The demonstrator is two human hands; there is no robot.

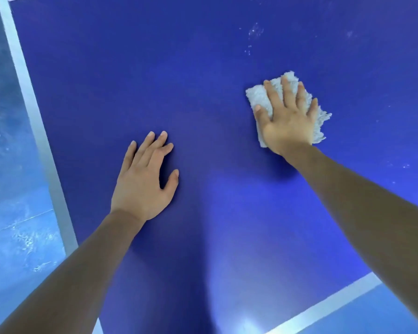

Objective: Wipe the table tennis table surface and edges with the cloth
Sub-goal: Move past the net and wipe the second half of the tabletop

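Observation:
The dark blue table tennis table fills most of the view, with a white border line along its left edge and another along its near edge. A fluffy white cloth lies flat on the surface at centre right. My right hand presses down on the cloth with straight, spread fingers and covers most of it. My left hand rests flat on the bare table to the left, fingers straight, holding nothing.
Pale smudges and specks mark the surface beyond the cloth at the upper right. A light blue floor shows past the left edge and at the lower right corner.

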